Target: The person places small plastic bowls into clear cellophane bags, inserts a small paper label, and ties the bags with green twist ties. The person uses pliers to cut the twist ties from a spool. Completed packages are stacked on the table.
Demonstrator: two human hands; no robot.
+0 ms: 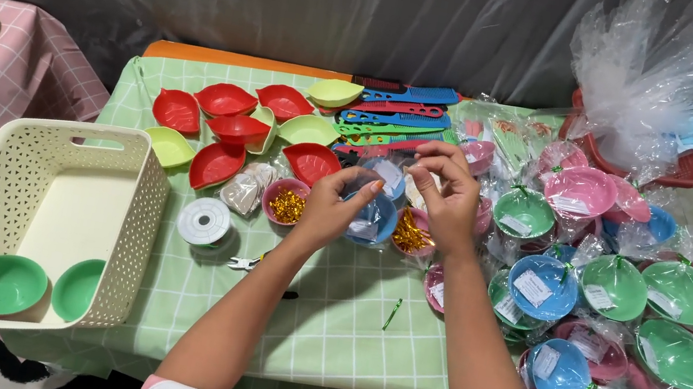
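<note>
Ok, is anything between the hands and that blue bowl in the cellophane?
Nothing visible. The left hand is already on the wrapped blue bowl, and the right hand pinches the cellophane above it. The small bowls of gold ties sit beside it, not in the way.

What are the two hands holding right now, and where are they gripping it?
Both hands hold a blue bowl in clear wrap. The left hand grips its left rim; the right hand pinches the wrap gathered above it.
</note>
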